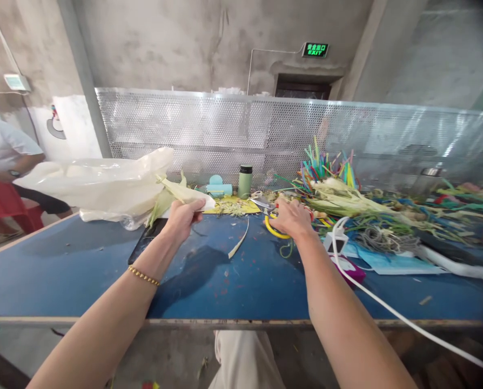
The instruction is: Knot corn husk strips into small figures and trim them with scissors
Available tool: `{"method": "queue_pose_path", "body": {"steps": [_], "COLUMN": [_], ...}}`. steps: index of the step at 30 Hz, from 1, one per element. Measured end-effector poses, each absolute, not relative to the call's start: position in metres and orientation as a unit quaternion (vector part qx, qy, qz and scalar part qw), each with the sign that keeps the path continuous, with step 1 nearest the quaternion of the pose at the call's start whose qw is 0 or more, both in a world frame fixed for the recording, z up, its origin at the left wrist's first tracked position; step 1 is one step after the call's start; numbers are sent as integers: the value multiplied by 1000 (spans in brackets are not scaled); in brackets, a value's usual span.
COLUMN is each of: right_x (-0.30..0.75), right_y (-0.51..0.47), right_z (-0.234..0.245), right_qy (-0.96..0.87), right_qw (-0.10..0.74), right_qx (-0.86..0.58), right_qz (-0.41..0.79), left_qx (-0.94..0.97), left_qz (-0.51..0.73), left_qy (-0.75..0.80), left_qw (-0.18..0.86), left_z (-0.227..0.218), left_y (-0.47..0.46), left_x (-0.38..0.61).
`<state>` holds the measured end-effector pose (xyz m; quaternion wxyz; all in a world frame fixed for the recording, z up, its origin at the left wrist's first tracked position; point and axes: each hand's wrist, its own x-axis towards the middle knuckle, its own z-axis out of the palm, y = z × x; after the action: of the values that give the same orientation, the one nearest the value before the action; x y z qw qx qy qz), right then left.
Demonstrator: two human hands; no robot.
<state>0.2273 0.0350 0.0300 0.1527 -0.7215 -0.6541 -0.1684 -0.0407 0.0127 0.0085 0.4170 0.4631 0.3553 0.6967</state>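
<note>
My left hand is closed on a pale corn husk, pinching it between thumb and fingers above the table's left middle. The husk's pale end pokes out to the right past my thumb. Across from it, my right hand is closed around a pair of scissors with yellow handles. Their metal blades point left, and one handle loop shows below my fingers. Between my hands a thin husk strip lies on the blue table. Husk scraps are piled on something yellow behind it.
A large plastic bag and a dark flat object are at left. Behind stand a green bottle and a perforated metal screen. Husks, coloured strips, and a white cable crowd the right. A person sits far left.
</note>
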Motion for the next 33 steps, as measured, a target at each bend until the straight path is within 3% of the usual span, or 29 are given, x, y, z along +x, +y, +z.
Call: {"method": "queue_pose_path", "body": {"steps": [6,9,12,17,19,22,25,29,33], "right_x": [248,247,238,222,217,207,193,170,154], "right_y": [51,58,55,38,37,40,38,17,2], "right_z": [29,28,27,26,28,29,28,27,23], "right_qy": [-642,-675,-657,-664,-680,-702,-707,-686,-689], "right_qw": [171,239,314,264,330,476,541,490,418], "right_qx": [-747,-697,-685,-676,-626,-528,-409,-348,-365], "right_qz": [-36,30,-31,-180,-190,-35,202,410,465], "left_qx": [480,482,486,487,482,478,447,388,374], "left_qz": [685,688,688,686,689,701,733,777,805], "left_qy": [361,354,353,367,380,384,366,334,319], "left_qw": [413,411,408,398,385,365,359,366,332], "left_z": [9,9,8,5,4,4,5,7,7], "left_y": [12,11,12,15,17,17,17,18,20], "left_x": [-40,-40,-40,-41,-42,-41,-39,-37,-37]}}
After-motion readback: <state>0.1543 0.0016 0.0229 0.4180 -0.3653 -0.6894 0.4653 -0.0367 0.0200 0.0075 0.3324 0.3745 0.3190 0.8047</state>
